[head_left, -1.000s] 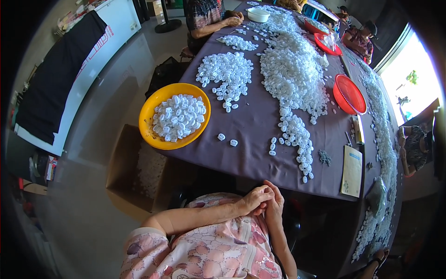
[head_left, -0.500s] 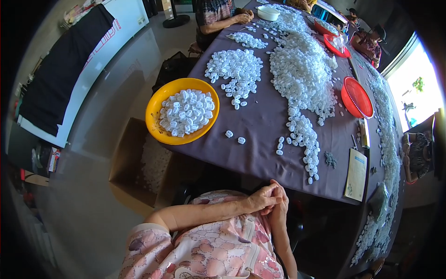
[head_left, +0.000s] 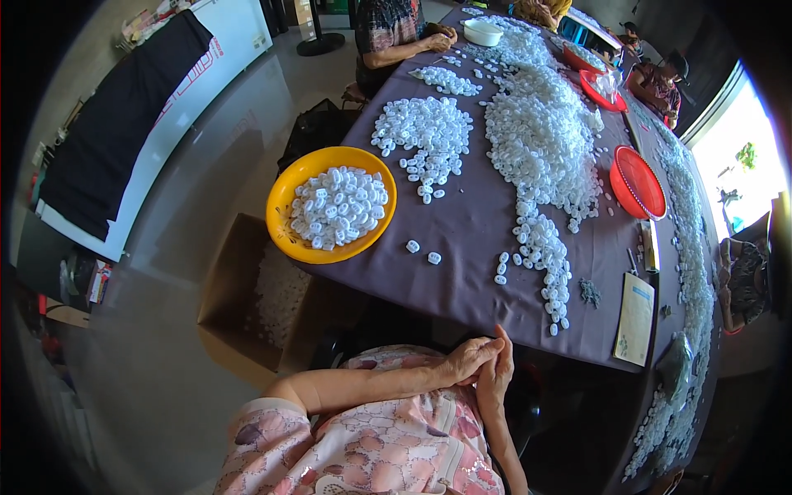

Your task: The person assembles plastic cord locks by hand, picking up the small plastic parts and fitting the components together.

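My left hand (head_left: pixel 469 361) and my right hand (head_left: pixel 497 373) meet in front of my body, just off the near edge of the table. Their fingers are pressed together at the tips, and anything between them is hidden. Nearest to them on the dark tablecloth (head_left: pixel 462 289) trails a line of small white oval plastic pieces (head_left: pixel 549 276), part of a long heap (head_left: pixel 540 140). Two loose white pieces (head_left: pixel 422 252) lie to the left. A yellow bowl (head_left: pixel 282 177) at the table's left corner holds many white pieces (head_left: pixel 338 206).
Below the bowl stands an open cardboard box (head_left: pixel 227 280) with white pieces inside. A smaller pile (head_left: pixel 425 132) lies beyond it. To the right are a red basket (head_left: pixel 638 183), a paper booklet (head_left: pixel 634 318) and a clump of grey bits (head_left: pixel 589 293). Other people (head_left: pixel 404 41) sit around the table.
The whole view has shifted slightly, so the scene sits a little lower and to the right. My hands stay together, with small finger movements; a right-hand finger now points up.
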Tool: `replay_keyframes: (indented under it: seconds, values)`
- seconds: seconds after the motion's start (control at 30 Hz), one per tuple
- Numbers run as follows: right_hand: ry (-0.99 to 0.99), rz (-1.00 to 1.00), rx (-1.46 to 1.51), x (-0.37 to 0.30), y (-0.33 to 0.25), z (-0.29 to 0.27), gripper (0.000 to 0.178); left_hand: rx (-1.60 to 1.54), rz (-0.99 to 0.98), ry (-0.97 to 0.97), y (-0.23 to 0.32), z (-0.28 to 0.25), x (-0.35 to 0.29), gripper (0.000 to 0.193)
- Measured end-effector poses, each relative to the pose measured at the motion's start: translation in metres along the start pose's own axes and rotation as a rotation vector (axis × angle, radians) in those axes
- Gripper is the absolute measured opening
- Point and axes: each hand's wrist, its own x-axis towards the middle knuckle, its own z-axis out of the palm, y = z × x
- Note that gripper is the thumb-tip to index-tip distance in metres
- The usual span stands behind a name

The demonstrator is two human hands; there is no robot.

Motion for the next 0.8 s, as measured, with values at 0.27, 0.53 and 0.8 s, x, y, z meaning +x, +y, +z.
replay_keyframes:
  seconds: [0.27, 0.53, 0.8]
  values:
    - [-0.142, 0.221, 0.432, 0.005, 0.02, -0.005, 0.038, 0.135, 0.131, -0.096, -0.005, -0.001, 0.001, 0.023]
    - [-0.077, 0.104, 0.133, 0.002, -0.007, -0.001, 0.03, 0.004, 0.041, 0.011, -0.002, -0.001, 0.003, 0.035]
    - [-0.062, 0.2, 0.235, 0.0, 0.004, -0.004, 0.032, -0.036, -0.005, -0.068, -0.006, -0.002, 0.0, 0.032]
